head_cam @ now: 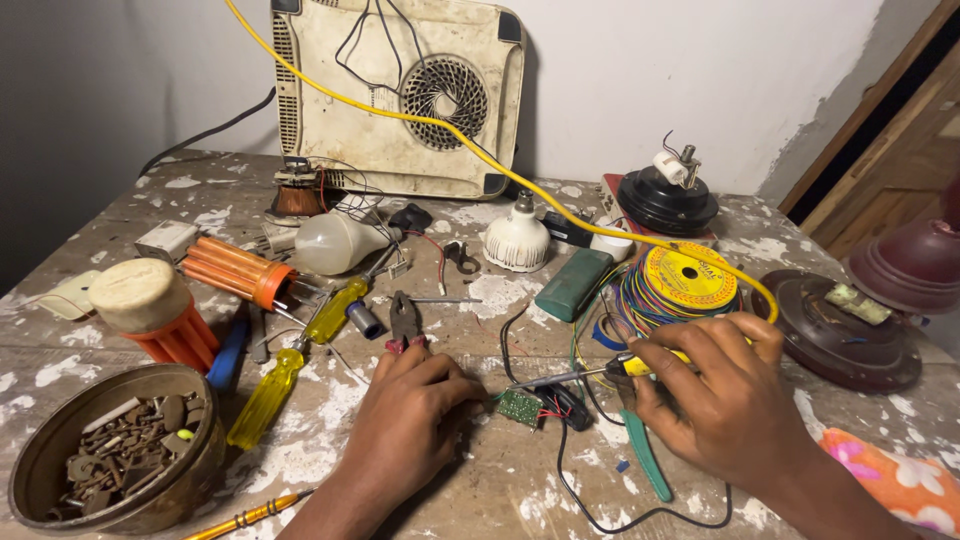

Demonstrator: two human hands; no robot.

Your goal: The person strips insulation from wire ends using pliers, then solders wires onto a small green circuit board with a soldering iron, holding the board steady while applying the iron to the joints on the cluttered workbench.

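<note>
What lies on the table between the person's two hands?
In the head view, a small green circuit board with red wires lies between the left hand and right hand, the soldering iron's tip just above it.

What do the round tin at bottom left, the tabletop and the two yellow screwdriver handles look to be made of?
Round tin: apparently metal, dull and brownish, probably tarnished; thin rolled rim, full of dark screws and scraps.
Tabletop: wood planks, rough and grey, with board seams and flaking white paint patches.
Screwdriver handles: translucent yellow plastic, glossy; light passes through them.
</note>
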